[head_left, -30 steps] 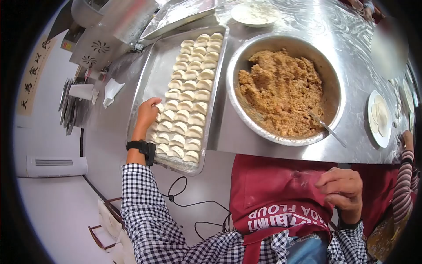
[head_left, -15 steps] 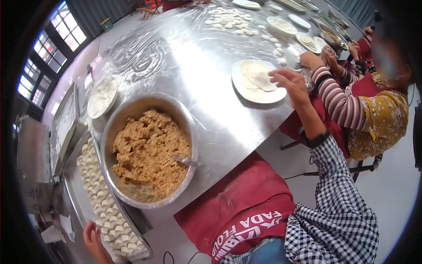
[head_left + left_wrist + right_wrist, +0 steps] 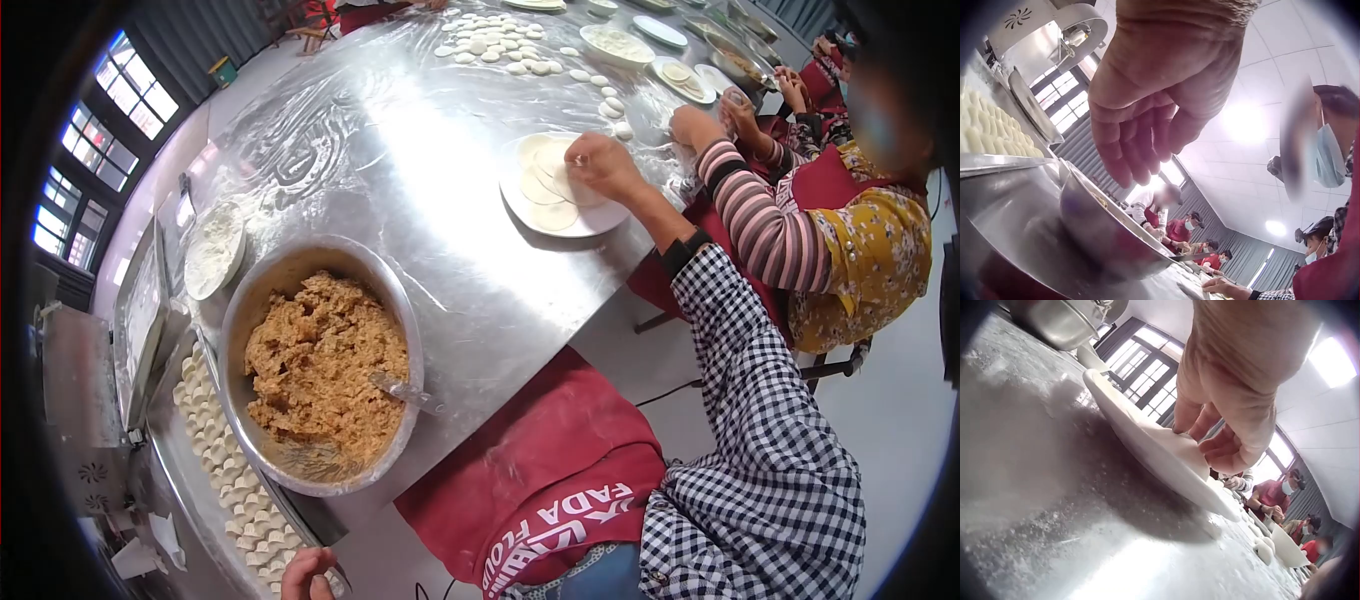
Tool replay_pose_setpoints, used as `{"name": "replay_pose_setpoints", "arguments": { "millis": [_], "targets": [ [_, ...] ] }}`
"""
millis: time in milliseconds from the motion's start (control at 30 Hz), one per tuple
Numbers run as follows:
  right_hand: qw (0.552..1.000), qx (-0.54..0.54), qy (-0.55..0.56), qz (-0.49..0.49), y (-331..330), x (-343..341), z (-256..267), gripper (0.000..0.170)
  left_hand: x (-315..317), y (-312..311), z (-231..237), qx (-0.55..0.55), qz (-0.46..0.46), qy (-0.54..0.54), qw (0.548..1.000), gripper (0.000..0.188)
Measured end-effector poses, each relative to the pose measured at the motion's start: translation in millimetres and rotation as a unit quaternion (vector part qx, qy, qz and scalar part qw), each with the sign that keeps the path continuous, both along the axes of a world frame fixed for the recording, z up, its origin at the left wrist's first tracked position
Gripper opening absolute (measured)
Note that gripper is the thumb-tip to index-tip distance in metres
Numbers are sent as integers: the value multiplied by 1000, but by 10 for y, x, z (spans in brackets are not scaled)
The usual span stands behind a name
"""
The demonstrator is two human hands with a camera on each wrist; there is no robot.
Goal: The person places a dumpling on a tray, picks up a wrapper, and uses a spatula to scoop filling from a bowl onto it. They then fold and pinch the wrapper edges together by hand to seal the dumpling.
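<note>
My right hand [image 3: 608,168] is at the right side of a white plate [image 3: 590,222] of round, flat dumpling wrappers [image 3: 545,188]. In the right wrist view, its thumb and fingers pinch the edge of a wrapper [image 3: 1188,450] at the plate's rim. My left hand [image 3: 308,575] is empty beside the near end of a metal tray [image 3: 185,490]. Its fingers hang loosely curled in the left wrist view. Rows of folded dumplings [image 3: 225,460] lie on that tray. Between the hands stands a steel bowl [image 3: 412,350] of brown filling [image 3: 325,345], a metal utensil [image 3: 408,392] leaning in it.
A dish of flour [image 3: 215,250] lies behind the bowl, near another tray [image 3: 140,320]. Several dough pieces [image 3: 490,45] are spread across the far steel table [image 3: 460,150]. Close on the right sits a person in a striped sleeve [image 3: 760,220], hands over the table.
The head view has swung right. My right hand went from in front of the apron to the plate and pinches a wrapper. My left hand has come away from the dumplings toward me.
</note>
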State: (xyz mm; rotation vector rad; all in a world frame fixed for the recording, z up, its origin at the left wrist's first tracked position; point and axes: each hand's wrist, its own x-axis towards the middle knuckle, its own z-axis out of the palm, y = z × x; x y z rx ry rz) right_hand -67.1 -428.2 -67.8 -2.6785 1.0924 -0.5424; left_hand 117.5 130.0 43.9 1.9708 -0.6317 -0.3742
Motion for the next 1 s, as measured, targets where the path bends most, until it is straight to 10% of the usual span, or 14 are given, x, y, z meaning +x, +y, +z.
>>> {"name": "replay_pose_setpoints", "arguments": {
  "millis": [200,367,433,633,700,833,1000],
  "targets": [
    [984,53,-156,69,-15,-185,-27,9,-126,-284,-154,-61,-57,14,996,19],
    [822,445,-340,101,708,-16,565,19,-337,-612,-228,-128,-87,153,976,18],
    [786,495,-346,130,927,88,614,30,-375,-661,-327,-155,-180,249,939,36],
    [671,601,-283,329,2098,459,1077,34,-461,-1161,-214,-265,-61,343,899,48],
    [659,595,-251,385,2417,572,1139,31,-447,-1261,-217,-320,-47,342,882,50],
    [774,443,-141,431,2578,715,1228,30,-423,-1231,-235,-264,-83,363,890,41],
    [754,447,-241,417,2569,717,1155,24,-388,-1166,-366,-286,-30,363,886,28]
  ]
}}
